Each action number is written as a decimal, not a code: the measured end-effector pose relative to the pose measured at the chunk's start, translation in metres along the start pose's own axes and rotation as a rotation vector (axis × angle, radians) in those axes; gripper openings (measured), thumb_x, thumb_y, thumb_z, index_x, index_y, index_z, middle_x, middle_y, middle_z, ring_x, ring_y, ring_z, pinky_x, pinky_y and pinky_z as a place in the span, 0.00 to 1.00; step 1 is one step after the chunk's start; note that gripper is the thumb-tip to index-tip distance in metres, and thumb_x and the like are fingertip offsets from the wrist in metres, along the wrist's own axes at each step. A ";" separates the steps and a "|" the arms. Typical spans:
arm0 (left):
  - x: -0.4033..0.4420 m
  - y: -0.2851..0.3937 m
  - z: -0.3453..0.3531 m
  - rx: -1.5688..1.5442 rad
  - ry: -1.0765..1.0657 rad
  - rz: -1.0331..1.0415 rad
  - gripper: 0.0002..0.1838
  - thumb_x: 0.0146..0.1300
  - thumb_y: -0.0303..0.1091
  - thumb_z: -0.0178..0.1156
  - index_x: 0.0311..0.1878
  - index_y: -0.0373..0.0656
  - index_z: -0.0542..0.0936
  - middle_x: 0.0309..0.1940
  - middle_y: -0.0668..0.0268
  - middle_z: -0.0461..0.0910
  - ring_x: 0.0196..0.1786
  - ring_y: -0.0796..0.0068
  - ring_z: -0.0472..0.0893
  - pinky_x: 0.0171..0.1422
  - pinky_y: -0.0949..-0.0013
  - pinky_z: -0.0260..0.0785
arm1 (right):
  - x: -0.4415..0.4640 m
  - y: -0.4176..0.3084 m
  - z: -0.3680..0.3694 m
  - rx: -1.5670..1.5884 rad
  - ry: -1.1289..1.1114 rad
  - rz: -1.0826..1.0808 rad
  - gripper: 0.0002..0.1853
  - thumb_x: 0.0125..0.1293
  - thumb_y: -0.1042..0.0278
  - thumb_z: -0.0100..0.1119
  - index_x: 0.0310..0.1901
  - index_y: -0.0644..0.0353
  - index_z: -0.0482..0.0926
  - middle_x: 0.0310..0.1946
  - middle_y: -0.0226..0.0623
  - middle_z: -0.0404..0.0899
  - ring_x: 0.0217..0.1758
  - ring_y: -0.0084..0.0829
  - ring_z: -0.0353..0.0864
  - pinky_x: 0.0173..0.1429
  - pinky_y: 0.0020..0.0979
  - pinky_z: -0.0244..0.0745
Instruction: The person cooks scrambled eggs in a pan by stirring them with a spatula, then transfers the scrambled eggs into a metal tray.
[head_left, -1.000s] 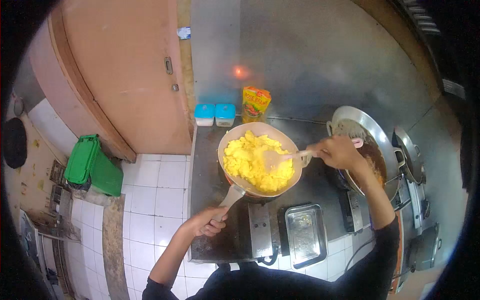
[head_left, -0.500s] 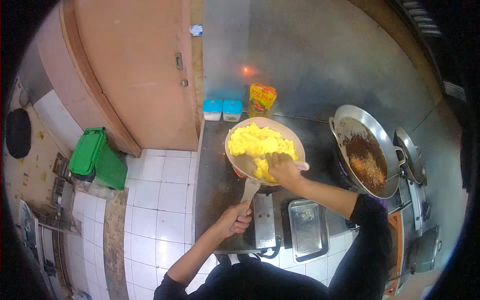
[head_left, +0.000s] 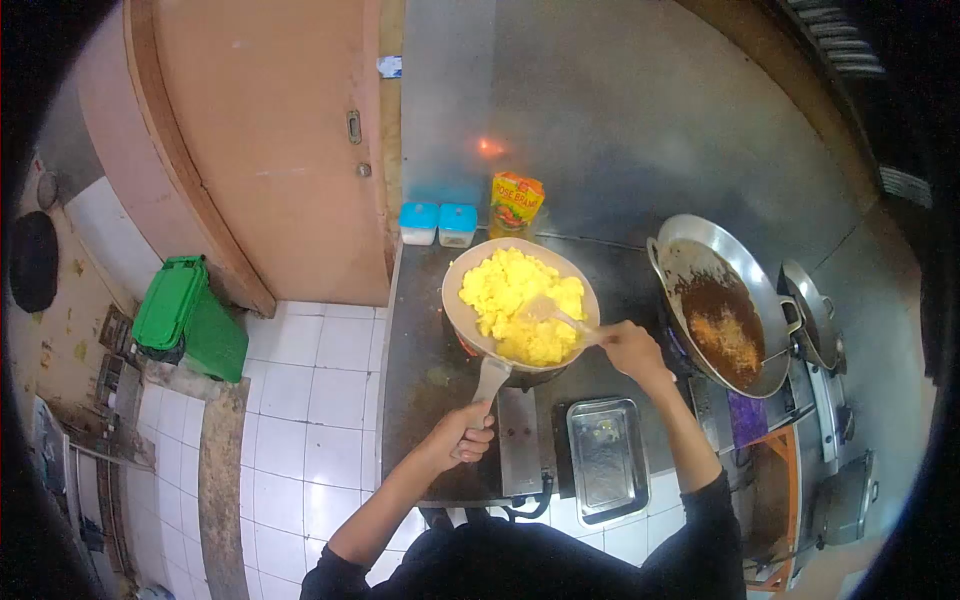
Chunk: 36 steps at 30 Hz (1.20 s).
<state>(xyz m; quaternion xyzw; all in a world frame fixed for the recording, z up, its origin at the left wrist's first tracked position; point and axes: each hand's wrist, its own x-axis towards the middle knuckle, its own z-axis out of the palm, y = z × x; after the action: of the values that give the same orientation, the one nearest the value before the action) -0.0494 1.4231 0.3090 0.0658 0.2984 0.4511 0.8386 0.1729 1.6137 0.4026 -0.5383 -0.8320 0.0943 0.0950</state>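
Note:
My left hand (head_left: pixel 462 437) is closed around the handle of a light beige frying pan (head_left: pixel 462 318), which is over the stove. Bright yellow scrambled eggs (head_left: pixel 510 285) lie heaped in the pan. My right hand (head_left: pixel 634 352), at the pan's right rim, grips the handle of a spatula (head_left: pixel 545 309). Its pale blade rests in the eggs and is partly covered by them.
A large wok (head_left: pixel 718 240) with dark brown contents stands to the right. Near my front lies a metal tray (head_left: pixel 608 470). Two blue-lidded containers (head_left: pixel 438 217) and a yellow oil pouch (head_left: pixel 516 202) stand behind the pan. A green bin (head_left: pixel 190 318) is on the floor.
My right hand has moved right, from over the eggs to beyond the pan's rim, and the spatula has turned, its blade now showing in the eggs. My left hand stays on the pan handle.

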 end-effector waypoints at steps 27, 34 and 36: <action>0.044 -0.057 0.032 -0.215 -0.036 0.086 0.18 0.64 0.53 0.43 0.26 0.50 0.65 0.09 0.78 0.52 0.09 0.84 0.51 0.11 0.77 0.44 | 0.047 -0.038 0.101 0.061 -0.069 -0.026 0.13 0.55 0.65 0.47 0.32 0.64 0.78 0.37 0.51 0.76 0.40 0.48 0.77 0.45 0.41 0.71; 0.070 -0.081 0.053 -0.324 -0.034 0.146 0.19 0.64 0.55 0.42 0.26 0.51 0.64 0.09 0.77 0.52 0.09 0.81 0.52 0.12 0.74 0.45 | 0.023 -0.043 -0.062 -0.153 -0.161 -0.035 0.15 0.54 0.59 0.50 0.37 0.58 0.79 0.37 0.49 0.78 0.41 0.47 0.78 0.48 0.42 0.71; 0.077 -0.085 0.060 -0.327 0.008 0.171 0.19 0.64 0.55 0.42 0.26 0.51 0.64 0.09 0.77 0.52 0.09 0.81 0.51 0.12 0.73 0.45 | 0.029 -0.044 -0.086 -0.251 -0.279 -0.053 0.19 0.55 0.53 0.51 0.37 0.62 0.79 0.36 0.52 0.78 0.42 0.47 0.78 0.47 0.42 0.72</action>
<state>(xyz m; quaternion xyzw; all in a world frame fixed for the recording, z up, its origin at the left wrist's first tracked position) 0.0773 1.4444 0.2914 -0.0482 0.2177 0.5636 0.7954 0.1449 1.6271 0.4988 -0.5057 -0.8561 0.0608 -0.0868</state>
